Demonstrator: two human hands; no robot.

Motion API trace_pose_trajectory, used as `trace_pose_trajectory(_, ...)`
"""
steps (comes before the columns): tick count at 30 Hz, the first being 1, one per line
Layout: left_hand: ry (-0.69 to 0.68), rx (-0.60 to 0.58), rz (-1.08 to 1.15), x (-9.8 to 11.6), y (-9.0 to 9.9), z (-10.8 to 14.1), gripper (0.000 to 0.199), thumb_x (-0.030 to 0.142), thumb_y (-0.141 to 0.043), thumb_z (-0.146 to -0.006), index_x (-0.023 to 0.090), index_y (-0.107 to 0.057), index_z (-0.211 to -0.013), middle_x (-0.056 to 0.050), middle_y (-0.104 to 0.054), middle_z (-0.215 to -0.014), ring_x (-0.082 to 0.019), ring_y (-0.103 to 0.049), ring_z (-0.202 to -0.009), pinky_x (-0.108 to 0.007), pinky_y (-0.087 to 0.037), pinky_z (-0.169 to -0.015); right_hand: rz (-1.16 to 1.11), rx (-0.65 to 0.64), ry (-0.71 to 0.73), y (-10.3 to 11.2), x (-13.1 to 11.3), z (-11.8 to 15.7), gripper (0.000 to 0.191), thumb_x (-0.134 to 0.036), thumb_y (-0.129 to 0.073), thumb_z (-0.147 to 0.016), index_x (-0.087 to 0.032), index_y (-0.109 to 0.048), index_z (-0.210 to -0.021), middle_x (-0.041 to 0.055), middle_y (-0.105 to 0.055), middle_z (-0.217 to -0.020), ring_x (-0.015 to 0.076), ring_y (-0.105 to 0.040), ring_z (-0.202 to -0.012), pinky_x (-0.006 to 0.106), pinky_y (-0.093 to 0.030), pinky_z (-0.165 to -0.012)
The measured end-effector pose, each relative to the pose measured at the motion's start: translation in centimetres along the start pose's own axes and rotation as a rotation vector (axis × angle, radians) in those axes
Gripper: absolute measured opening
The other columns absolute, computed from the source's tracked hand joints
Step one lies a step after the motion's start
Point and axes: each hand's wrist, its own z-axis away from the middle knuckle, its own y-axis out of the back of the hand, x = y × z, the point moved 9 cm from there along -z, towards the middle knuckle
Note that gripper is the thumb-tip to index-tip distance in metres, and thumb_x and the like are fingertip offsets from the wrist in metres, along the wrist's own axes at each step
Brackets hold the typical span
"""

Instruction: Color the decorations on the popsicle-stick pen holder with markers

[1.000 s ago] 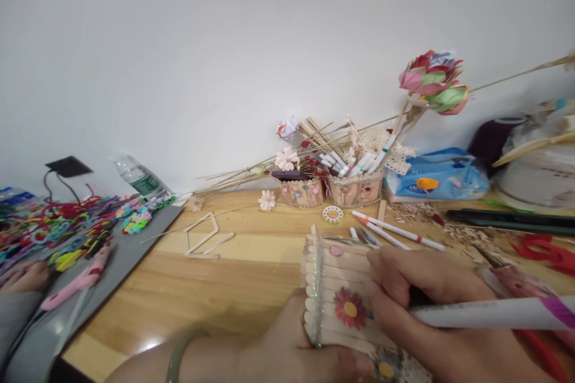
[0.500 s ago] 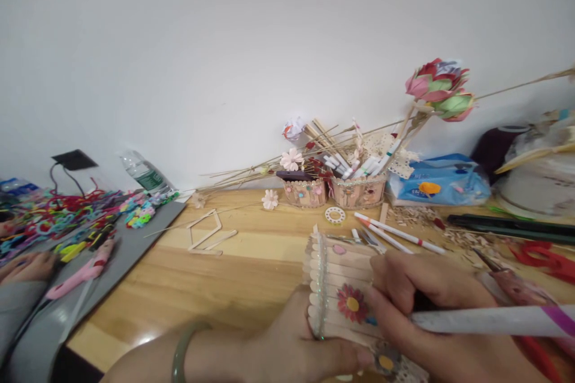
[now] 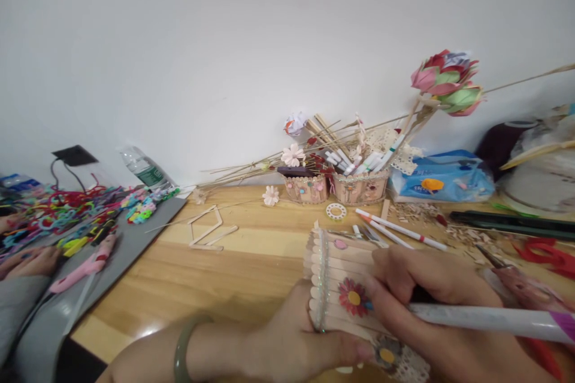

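Observation:
My left hand grips a holder made of popsicle sticks, tilted on its side, with the thumb along its lower edge. Glitter trim runs down the stick ends, and a red flower with a yellow centre decorates the side. Lower down sit a grey flower and a piece of lace. Pinched in my right hand is a white marker with a purple band. Its tip, partly hidden by my fingers, is close to the red flower's right edge; contact is unclear.
Two decorated stick holders with markers and dried stems stand by the wall. Loose markers, a pink glue gun and wood shavings lie at right. Sticks lie left of centre. Another person's hand rests by colourful pipe cleaners.
The view has shifted slightly. My right hand and the marker have moved a little against the holder, and the tip shows nearer the red flower. Both grips are unchanged.

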Motion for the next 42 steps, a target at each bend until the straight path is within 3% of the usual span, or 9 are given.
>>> trace_pose_trajectory(10, -0.011, -0.012, 0.021, -0.25, 0.09, 0.04, 0.023, 0.020, -0.066, -0.073, 0.012, -0.059, -0.093, -0.002, -0.054, -0.078, -0.010, -0.048, -0.069, -0.022, -0.041, -0.068, -0.009, 0.076, 0.035, 0.52, -0.11, 0.08, 0.029, -0.012, -0.047, -0.070, -0.021, -0.027, -0.053, -0.0089, -0.036, -0.038, 0.0058, -0.034, -0.032, 0.018, -0.026, -0.031)
trace_pose_trajectory(18, -0.022, -0.019, 0.023, 0.10, -0.12, -0.24, 0.019, 0.020, -0.065, -0.075, 0.012, -0.060, -0.091, -0.001, -0.051, -0.075, -0.008, -0.044, -0.066, -0.020, -0.039, -0.065, -0.025, 0.007, 0.029, -0.01, 0.15, 0.13, 0.029, -0.012, -0.049, -0.071, -0.021, -0.029, -0.051, -0.0086, -0.039, -0.038, 0.0058, -0.037, -0.032, 0.018, -0.028, -0.032)
trace_pose_trajectory(23, -0.021, -0.026, 0.013, -0.05, -0.12, -0.10, 0.022, 0.021, -0.066, -0.073, 0.012, -0.059, -0.092, 0.000, -0.049, -0.072, -0.008, -0.042, -0.062, -0.019, -0.037, -0.059, -0.016, 0.040, 0.034, 0.37, -0.08, 0.09, 0.030, -0.012, -0.050, -0.070, -0.021, -0.029, -0.052, -0.0093, -0.039, -0.039, 0.0052, -0.037, -0.033, 0.017, -0.030, -0.033)
trace_pose_trajectory(33, -0.018, -0.004, -0.009, 0.18, -0.03, -0.12, 0.022, 0.017, -0.064, -0.073, 0.013, -0.059, -0.094, -0.001, -0.051, -0.076, -0.009, -0.044, -0.066, -0.021, -0.039, -0.064, -0.008, 0.089, 0.062, 0.64, -0.34, 0.12, 0.029, -0.012, -0.049, -0.071, -0.021, -0.028, -0.053, -0.0087, -0.038, -0.039, 0.0049, -0.037, -0.033, 0.017, -0.030, -0.033)
trace_pose_trajectory(38, -0.012, -0.007, -0.031, -0.08, 0.01, 0.05, 0.020, 0.016, -0.063, -0.074, 0.013, -0.059, -0.094, -0.002, -0.054, -0.079, -0.010, -0.047, -0.070, -0.022, -0.041, -0.069, 0.063, -0.023, 0.094, 0.24, -0.70, 0.45, 0.028, -0.009, -0.049, -0.071, -0.021, -0.031, -0.053, -0.0092, -0.041, -0.039, 0.0038, -0.039, -0.034, 0.015, -0.031, -0.036)
trace_pose_trajectory(42, -0.018, -0.005, -0.027, -0.23, 0.15, 0.09, 0.021, 0.017, -0.064, -0.075, 0.013, -0.060, -0.095, -0.002, -0.056, -0.079, -0.010, -0.048, -0.070, -0.022, -0.042, -0.068, 0.062, -0.022, 0.064, 0.17, -0.24, 0.52, 0.030, -0.009, -0.048, -0.072, -0.020, -0.027, -0.053, -0.0093, -0.039, -0.039, 0.0035, -0.038, -0.035, 0.014, -0.030, -0.036)
